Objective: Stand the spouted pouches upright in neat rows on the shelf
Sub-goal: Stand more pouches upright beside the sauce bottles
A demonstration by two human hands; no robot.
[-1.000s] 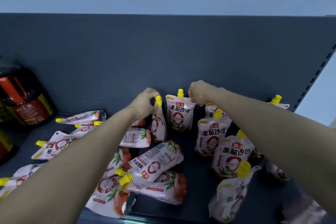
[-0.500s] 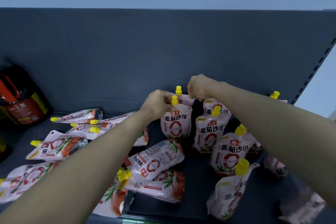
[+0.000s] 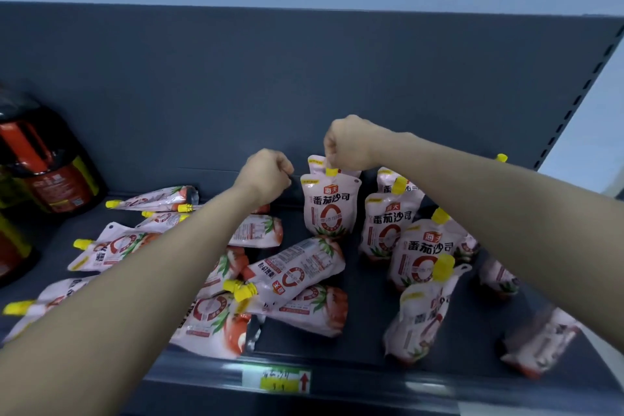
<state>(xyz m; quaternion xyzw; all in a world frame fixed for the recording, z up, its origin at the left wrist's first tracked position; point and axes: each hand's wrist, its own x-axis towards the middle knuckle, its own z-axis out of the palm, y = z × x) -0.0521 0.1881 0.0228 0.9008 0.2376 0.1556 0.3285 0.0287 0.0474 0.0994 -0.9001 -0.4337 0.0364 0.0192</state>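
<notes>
White-and-red spouted pouches with yellow caps fill the dark grey shelf (image 3: pixel 358 284). One upright pouch (image 3: pixel 329 209) stands near the back wall with a second pouch (image 3: pixel 316 161) right behind it. My right hand (image 3: pixel 347 145) is closed over their tops, just above the front pouch's yellow cap. My left hand (image 3: pixel 266 176) is a closed fist just left of that pouch, with nothing visible in it. More upright pouches (image 3: pixel 388 233) run toward the front right, the nearest one (image 3: pixel 422 314) leaning. Several pouches (image 3: pixel 297 273) lie flat at the centre and left.
Large dark bottles with red labels (image 3: pixel 44 176) stand at the left end of the shelf. A green and yellow price tag (image 3: pixel 277 380) sits on the front edge. A perforated upright (image 3: pixel 574 105) bounds the right side. My right forearm hides more pouches at the right.
My left hand has come off the front pouch's cap and drawn back to the left. My right hand stays on the pouch tops at the back.
</notes>
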